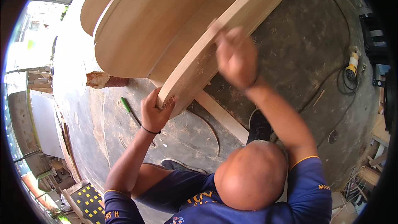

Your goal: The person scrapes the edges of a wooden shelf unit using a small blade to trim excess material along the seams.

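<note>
A long, pale wooden piece (232,18) with a curved edge slants from the centre up to the top right. Thin curled shavings cling to its side. My left hand (154,111) is wrapped round its near rounded end, with the thumb and fingers on the wood. My right hand (238,58) is curled at the upper edge, farther along the same piece. Motion blurs its fingers, and whatever they hold is hidden. Behind stands a large curved wooden panel (137,37), which looks like part of the same wooden structure.
A green-handled tool (125,104) lies on the grey floor (190,137), left of my left hand. A flat wooden strip (222,116) lies under the piece. At right are a yellow corded power tool (352,64) and a small disc (333,136). My bent knee (251,174) is close below.
</note>
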A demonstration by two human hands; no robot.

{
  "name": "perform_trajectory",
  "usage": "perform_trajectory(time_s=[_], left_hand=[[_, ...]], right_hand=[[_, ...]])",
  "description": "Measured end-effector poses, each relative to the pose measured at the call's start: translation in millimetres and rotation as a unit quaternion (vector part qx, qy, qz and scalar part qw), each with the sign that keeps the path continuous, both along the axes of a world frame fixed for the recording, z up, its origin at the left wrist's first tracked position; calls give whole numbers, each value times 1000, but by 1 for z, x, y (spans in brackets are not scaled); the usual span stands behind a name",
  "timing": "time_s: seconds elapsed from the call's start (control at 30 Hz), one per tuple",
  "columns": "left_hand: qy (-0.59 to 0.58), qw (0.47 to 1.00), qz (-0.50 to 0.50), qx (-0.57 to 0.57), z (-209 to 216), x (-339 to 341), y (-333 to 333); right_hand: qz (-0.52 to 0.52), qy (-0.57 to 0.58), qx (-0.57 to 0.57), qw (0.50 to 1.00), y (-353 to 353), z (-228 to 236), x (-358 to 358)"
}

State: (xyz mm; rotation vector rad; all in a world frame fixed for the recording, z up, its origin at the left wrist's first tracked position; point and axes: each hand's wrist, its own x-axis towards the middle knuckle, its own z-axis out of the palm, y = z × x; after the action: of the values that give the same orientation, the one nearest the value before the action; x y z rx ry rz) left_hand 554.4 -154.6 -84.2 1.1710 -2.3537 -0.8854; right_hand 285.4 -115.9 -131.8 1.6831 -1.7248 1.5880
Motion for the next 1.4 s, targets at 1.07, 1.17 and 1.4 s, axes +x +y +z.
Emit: perform_trajectory(time_s=[1.07,1.17,1.4], left_hand=[[74,992,3,104,-6,4,-8],[248,897,102,352,-25,17,-19],[161,884,101,426,-17,5,-30]], right_hand=[[-99,130,170,972,-1,46,-41],[91,206,126,966,19,55,47],[-13,48,95,994,-1,45,-38]])
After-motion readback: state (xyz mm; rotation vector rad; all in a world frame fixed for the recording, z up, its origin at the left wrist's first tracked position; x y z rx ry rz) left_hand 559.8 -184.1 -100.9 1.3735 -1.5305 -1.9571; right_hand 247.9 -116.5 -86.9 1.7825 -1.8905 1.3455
